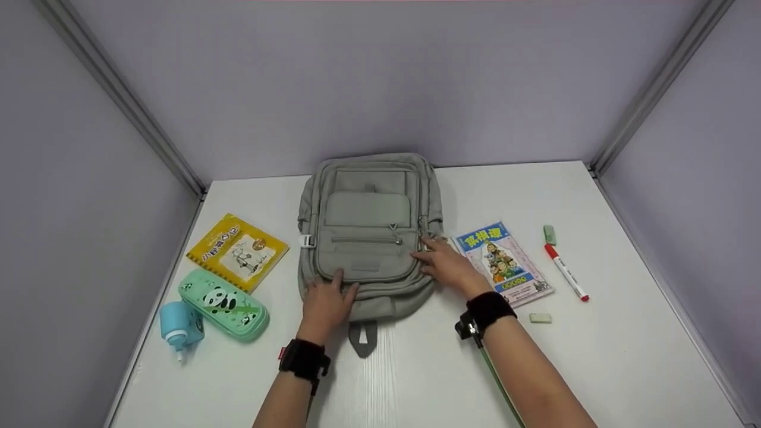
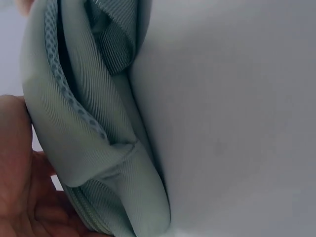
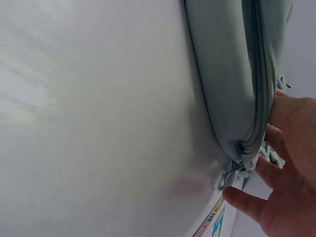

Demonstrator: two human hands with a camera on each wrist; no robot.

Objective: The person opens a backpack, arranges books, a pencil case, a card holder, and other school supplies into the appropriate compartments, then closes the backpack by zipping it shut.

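Note:
A grey backpack [image 1: 368, 238] lies flat in the middle of the white table [image 1: 594, 356], front pockets up and top handle toward me. My left hand [image 1: 327, 300] rests on its near left corner with the fingers laid flat on the fabric; in the left wrist view the palm [image 2: 15, 187] lies against the bag's edge [image 2: 89, 123]. Along the bag's right side, my right hand [image 1: 443, 261] has its fingers stretched out. They touch the zipper seam, close to the metal zipper pulls [image 3: 234, 175]. In the right wrist view the fingers [image 3: 286, 173] are spread and grip nothing.
Left of the bag lie a yellow spiral book [image 1: 238, 252], a green panda pencil case [image 1: 225, 304] and a small blue gadget [image 1: 180, 326]. On the right are a colourful booklet [image 1: 503, 263], a red marker [image 1: 566, 272], a green eraser [image 1: 549, 235] and a pale eraser [image 1: 540, 318]. Grey walls enclose the table.

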